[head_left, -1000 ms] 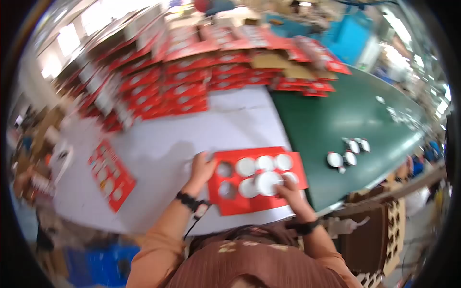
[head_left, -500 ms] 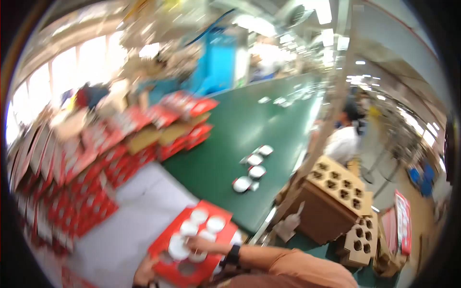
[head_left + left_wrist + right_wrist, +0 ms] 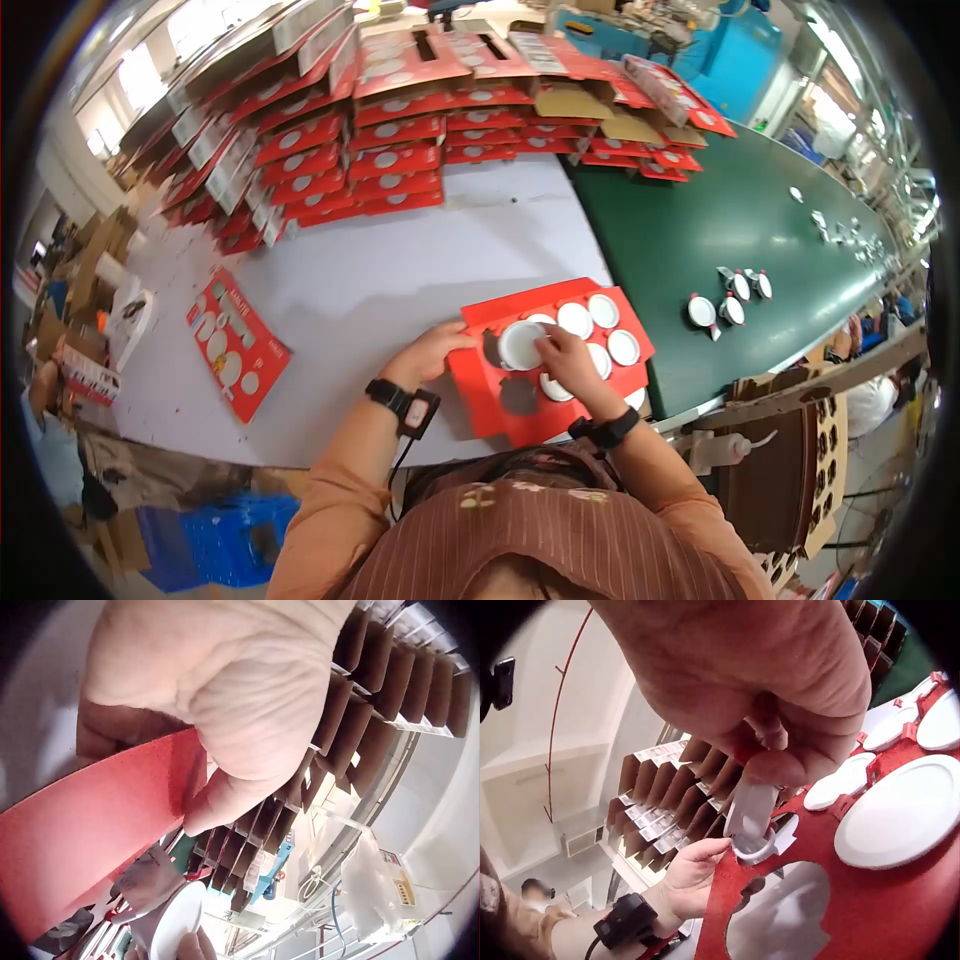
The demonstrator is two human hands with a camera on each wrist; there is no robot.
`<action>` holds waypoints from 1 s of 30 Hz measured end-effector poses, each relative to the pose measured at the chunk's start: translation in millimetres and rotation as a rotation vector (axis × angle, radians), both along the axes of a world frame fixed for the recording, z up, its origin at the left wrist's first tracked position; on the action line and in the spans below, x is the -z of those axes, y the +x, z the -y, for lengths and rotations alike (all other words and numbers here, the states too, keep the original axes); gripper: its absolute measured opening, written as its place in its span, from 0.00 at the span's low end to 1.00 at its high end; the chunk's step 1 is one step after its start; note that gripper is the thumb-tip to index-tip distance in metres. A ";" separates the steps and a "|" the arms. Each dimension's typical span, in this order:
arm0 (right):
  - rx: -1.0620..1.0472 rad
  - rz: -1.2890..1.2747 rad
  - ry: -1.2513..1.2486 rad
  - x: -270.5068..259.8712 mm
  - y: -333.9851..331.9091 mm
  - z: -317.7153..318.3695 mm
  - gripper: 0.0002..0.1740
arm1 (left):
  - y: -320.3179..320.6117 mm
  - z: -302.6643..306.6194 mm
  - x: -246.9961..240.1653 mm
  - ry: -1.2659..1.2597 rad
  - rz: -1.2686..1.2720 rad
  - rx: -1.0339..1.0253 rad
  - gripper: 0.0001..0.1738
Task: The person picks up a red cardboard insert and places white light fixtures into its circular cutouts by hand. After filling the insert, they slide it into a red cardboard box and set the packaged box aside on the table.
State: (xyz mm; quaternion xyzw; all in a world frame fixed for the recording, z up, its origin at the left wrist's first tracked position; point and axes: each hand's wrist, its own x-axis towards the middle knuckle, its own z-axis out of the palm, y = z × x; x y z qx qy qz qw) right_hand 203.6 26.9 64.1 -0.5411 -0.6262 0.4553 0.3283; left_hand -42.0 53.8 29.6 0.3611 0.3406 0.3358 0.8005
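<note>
A red card tray (image 3: pixel 630 375) with round cut-outs lies near the table's front edge, white round pieces (image 3: pixel 575 320) sitting in several of its holes. My left hand (image 3: pixel 430 355) holds its left edge, thumb on one face and fingers on the other, as the left wrist view shows (image 3: pixel 217 697). My right hand (image 3: pixel 578 370) pinches a white cup-like piece (image 3: pixel 521 346) over the upper left of the card. In the right wrist view, the right fingers (image 3: pixel 780 761) grip this piece (image 3: pixel 751 814) at a hole's edge. Beside it, one cut-out is unfilled.
Stacked red printed cartons (image 3: pixel 395 160) stand along the back. A flat red printed card (image 3: pixel 238 345) lies at the left. Several white pieces (image 3: pixel 702 311) rest on the green surface (image 3: pixel 660 250) at the right. Brown cardboard with holes (image 3: pixel 825 470) and a bottle (image 3: pixel 720 450) are at the lower right.
The head view swung right and then back. The right hand and its white piece have moved left over the card, which the left hand still holds.
</note>
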 end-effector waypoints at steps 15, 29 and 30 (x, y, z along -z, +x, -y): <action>0.068 0.040 -0.090 21.4 -31.0 1.6 0.17 | 4.3 12.6 -30.2 0.016 -0.126 -0.065 0.23; -0.096 0.278 0.094 34.3 -32.2 -8.1 0.15 | -19.7 2.4 12.8 0.070 -0.089 0.029 0.16; -0.082 0.207 0.067 40.2 -33.5 -10.8 0.15 | -20.7 1.0 17.6 0.051 -0.096 -0.001 0.17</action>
